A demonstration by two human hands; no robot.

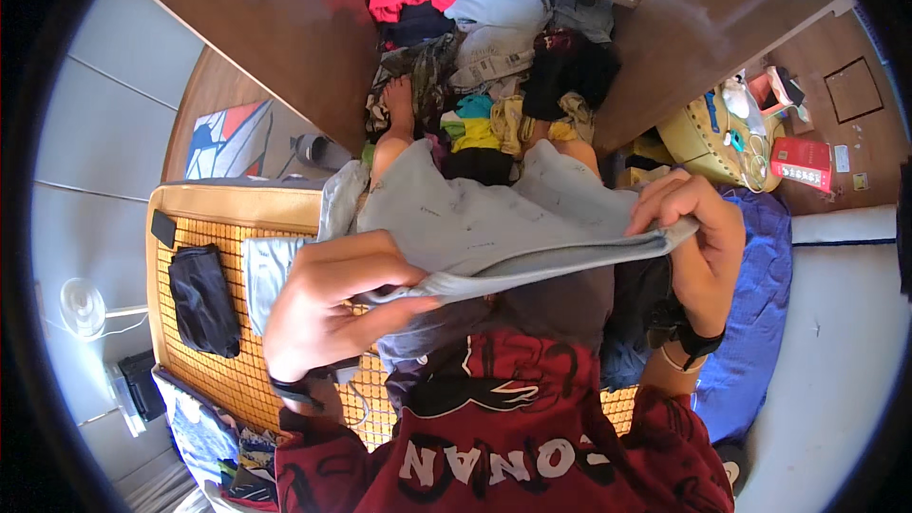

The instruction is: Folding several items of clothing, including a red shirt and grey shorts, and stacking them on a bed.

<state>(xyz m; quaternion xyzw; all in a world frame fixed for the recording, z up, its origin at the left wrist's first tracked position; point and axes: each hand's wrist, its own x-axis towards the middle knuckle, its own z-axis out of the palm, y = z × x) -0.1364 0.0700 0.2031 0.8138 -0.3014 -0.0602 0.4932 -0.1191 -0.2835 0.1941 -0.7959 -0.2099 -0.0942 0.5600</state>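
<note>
Pale grey-blue shorts (475, 214) with small dark prints are stretched out over my lap. My left hand (328, 294) pinches one end of the waistband between thumb and fingers. At the opposite end, my right hand (698, 233) has its fingers curled over the band. The waistband runs nearly straight between both hands, and the legs of the shorts spread away from me over my knees.
An open wardrobe ahead holds heaped clothes (489, 47), with more around my feet. Left, a folded black garment (204, 299) and light blue cloth (271, 271) lie on a woven mat (252, 380). Right are a cluttered yellow stool (698, 138) and blue bedding (755, 294).
</note>
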